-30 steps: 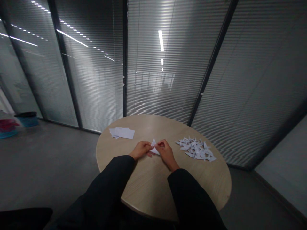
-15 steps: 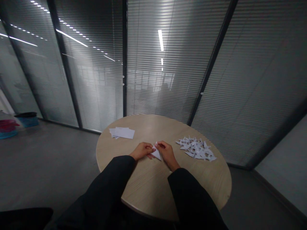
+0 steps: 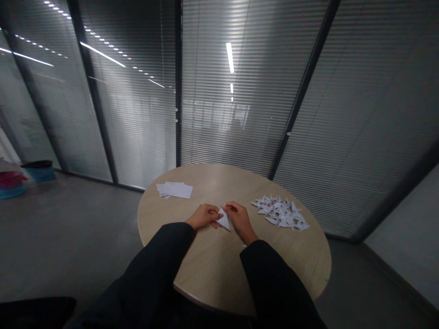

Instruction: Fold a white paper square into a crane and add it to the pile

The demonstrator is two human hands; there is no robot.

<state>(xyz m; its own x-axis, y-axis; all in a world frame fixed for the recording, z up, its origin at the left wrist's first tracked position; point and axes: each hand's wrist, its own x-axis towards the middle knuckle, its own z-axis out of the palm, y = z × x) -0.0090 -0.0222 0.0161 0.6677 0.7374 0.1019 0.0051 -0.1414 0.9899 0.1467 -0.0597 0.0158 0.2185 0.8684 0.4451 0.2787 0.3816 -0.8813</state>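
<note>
Glazed partition with slatted blinds [image 3: 236,132]: runs across the far side, beyond both hands.

Grey floor [image 3: 68,228]: lies to the left of the hands, under and around the table.

Round wood-veneer tabletop [image 3: 212,269]: directly beneath the hands.

Black sleeves [image 3: 274,278]: cover both forearms, leading in from the near edge.

Blue tub [image 3: 39,171]: on the floor, well off past the left hand.

Heap of folded paper cranes [image 3: 279,213]: on the tabletop, just beyond and to the right of the right hand.

Stack of white paper sheets [image 3: 174,190]: on the tabletop, ahead of and to the left of the left hand.

Left hand [image 3: 204,216] and right hand [image 3: 240,216]: close together, gripping one item from either side.

Folded paper triangle [image 3: 224,221]: white — held between the hands, low over the tabletop.
</note>
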